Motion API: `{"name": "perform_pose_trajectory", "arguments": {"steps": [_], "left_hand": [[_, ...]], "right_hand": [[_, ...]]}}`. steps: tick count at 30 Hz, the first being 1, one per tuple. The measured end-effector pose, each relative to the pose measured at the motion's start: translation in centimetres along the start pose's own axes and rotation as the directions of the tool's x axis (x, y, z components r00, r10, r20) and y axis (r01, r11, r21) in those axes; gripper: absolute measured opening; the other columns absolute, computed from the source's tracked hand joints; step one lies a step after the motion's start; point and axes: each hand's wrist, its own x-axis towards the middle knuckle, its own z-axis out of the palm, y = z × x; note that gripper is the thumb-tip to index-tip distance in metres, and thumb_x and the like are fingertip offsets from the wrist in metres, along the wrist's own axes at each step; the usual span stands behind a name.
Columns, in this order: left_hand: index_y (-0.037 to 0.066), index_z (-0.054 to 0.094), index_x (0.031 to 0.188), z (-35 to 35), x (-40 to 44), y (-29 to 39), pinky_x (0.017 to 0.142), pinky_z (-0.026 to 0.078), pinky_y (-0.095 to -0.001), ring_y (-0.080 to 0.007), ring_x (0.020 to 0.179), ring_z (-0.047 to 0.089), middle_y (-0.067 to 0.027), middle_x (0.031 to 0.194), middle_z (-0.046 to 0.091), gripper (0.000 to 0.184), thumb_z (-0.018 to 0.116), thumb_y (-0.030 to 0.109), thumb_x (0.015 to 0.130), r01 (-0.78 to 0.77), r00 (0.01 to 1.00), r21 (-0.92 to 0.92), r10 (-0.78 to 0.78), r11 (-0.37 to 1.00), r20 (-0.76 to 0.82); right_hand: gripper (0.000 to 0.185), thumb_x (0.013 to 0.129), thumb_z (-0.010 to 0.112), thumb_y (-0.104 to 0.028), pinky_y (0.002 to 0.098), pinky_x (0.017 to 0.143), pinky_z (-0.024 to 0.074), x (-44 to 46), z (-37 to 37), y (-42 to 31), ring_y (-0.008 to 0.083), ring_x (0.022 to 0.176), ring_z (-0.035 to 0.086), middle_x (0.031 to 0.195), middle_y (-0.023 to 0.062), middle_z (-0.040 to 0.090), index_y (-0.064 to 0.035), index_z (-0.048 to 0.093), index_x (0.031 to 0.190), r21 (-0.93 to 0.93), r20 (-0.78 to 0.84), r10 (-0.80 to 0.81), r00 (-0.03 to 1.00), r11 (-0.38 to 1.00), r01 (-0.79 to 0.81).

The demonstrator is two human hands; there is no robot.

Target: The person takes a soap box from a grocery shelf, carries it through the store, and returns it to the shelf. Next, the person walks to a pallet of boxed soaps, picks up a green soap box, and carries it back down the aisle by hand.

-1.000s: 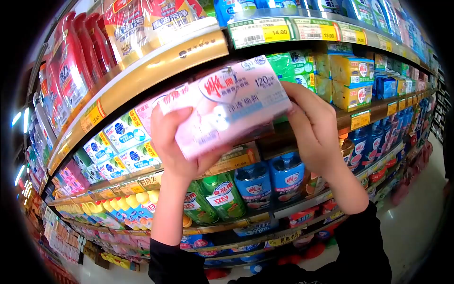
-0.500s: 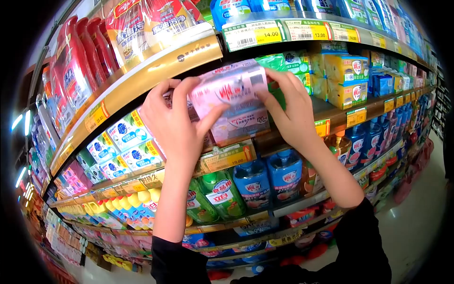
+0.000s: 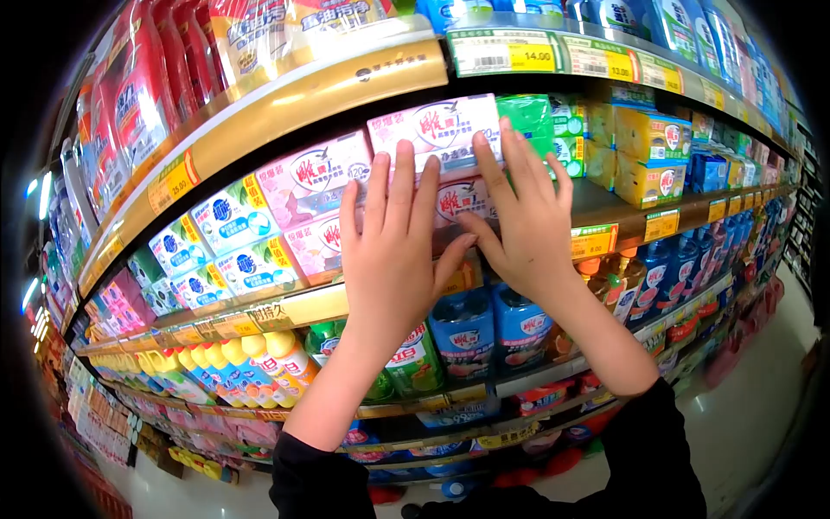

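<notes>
Pink pack [image 3: 432, 130] up on shelf [image 3: 596, 197], stacked on lower pink pack [image 3: 458, 201]. Left hand [image 3: 393, 238] and right hand [image 3: 529, 208] at its front, fingers spread. Below: yellow-capped bottles [image 3: 275, 372] left, blue bottles [image 3: 460, 342] right, contents unclear. Shop floor [image 3: 739, 419] right.
</notes>
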Motion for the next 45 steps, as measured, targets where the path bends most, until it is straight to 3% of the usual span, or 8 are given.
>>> {"name": "perform_pose_trajectory", "arguments": {"steps": [19,27,31,33,34,36,40,45], "left_hand": [[0.005,0.033,0.142,-2.0,-3.8,0.6,0.111,0.014,-0.0514,-0.0331,0.139,0.025,-0.0193,0.149,0.027,0.075,0.055,0.048,0.085,-0.005,0.995,-0.115,0.017,0.993,0.102],[0.009,0.037,0.141,-12.2,-23.1,-5.3,0.11,0.017,-0.055,-0.0412,0.137,0.023,-0.0227,0.148,0.026,0.074,0.056,0.053,0.085,0.228,0.827,-0.242,-0.057,0.943,0.56],[0.011,0.042,0.138,-20.7,-42.3,-5.4,0.108,0.019,-0.0591,-0.0409,0.131,0.036,-0.0259,0.137,0.042,0.069,0.045,0.06,0.089,0.488,0.292,0.099,-0.269,0.867,0.918],[0.009,0.039,0.14,-28.2,-42.2,-5.9,0.107,0.026,-0.0535,-0.0388,0.125,0.044,-0.0265,0.132,0.048,0.073,0.04,0.062,0.09,0.713,-0.288,0.33,-0.172,0.619,0.942],[0.009,0.039,0.14,-32.6,-44.2,-5.1,0.107,0.026,-0.0535,-0.0388,0.125,0.044,-0.0265,0.132,0.048,0.073,0.04,0.062,0.09,0.707,-0.351,0.401,-0.203,0.582,0.914],[0.006,0.036,0.141,-37.6,-49.7,-3.6,0.105,0.033,-0.0443,-0.0372,0.122,0.048,-0.0266,0.13,0.049,0.075,0.042,0.062,0.09,0.938,-0.246,0.32,-0.389,0.136,0.888],[0.005,0.039,0.138,-48.3,-54.2,-0.8,0.099,0.04,-0.0433,-0.044,0.109,0.053,-0.0259,0.122,0.055,0.074,0.045,0.06,0.089,0.874,-0.382,0.484,-0.664,-0.035,0.642],[0.001,0.045,0.133,-56.9,-52.8,0.5,0.097,0.041,-0.0418,-0.0403,0.107,0.056,-0.0202,0.12,0.059,0.068,0.05,0.054,0.089,0.74,-0.442,0.66,-0.834,-0.131,0.331]], "right_hand": [[0.079,0.08,0.065,-0.033,0.0515,0.109,0.0167,-2.8,-2.6,-2.4,0.0357,0.135,0.029,0.148,0.0235,0.025,-0.003,0.029,0.143,0.023,0.158,0.035,0.987,0.999,-0.039],[0.04,0.081,0.055,-0.012,0.0433,0.101,0.031,-16.8,-9.4,-9.5,0.0351,0.114,0.047,0.123,0.0184,0.052,0.0012,0.053,0.119,0.311,0.385,0.313,0.868,0.842,-0.441],[0.028,0.089,0.053,-0.014,0.031,0.085,0.0438,-30.3,-8.4,-17.6,0.0248,0.098,0.057,0.105,0.0147,0.059,0.0012,0.055,0.113,0.317,0.707,0.669,0.229,-0.011,-0.948],[0.04,0.096,0.052,-0.031,0.0329,0.095,0.0399,-32.6,-7.7,-24.2,0.0222,0.11,0.053,0.121,0.0147,0.057,-0.0038,0.056,0.125,-0.059,0.731,0.682,0.019,0.091,-0.994],[0.04,0.096,0.052,-0.031,0.0329,0.095,0.0399,-32.5,-8.1,-27.5,0.0222,0.11,0.053,0.121,0.0147,0.057,-0.0038,0.056,0.125,-0.08,0.781,0.625,-0.013,0.079,-0.994],[0.039,0.096,0.051,-0.032,0.0337,0.092,0.0427,-30.4,-5.6,-33.5,0.0244,0.103,0.058,0.115,0.0137,0.06,-0.0008,0.056,0.12,0.185,0.948,0.238,0.212,0.131,-0.974],[0.02,0.086,0.056,-0.014,0.0394,0.082,0.0396,-22.8,-3.1,-44.1,0.0296,0.084,0.057,0.088,0.0102,0.063,-0.0025,0.061,0.101,0.626,0.779,-0.333,0.531,0.377,-0.683],[0.022,0.081,0.061,-0.015,0.0397,0.081,0.0396,-16.3,-1.6,-57.5,0.0321,0.087,0.057,0.093,0.013,0.064,-0.0032,0.062,0.099,0.903,0.388,-0.647,0.657,0.126,-0.41]]}}
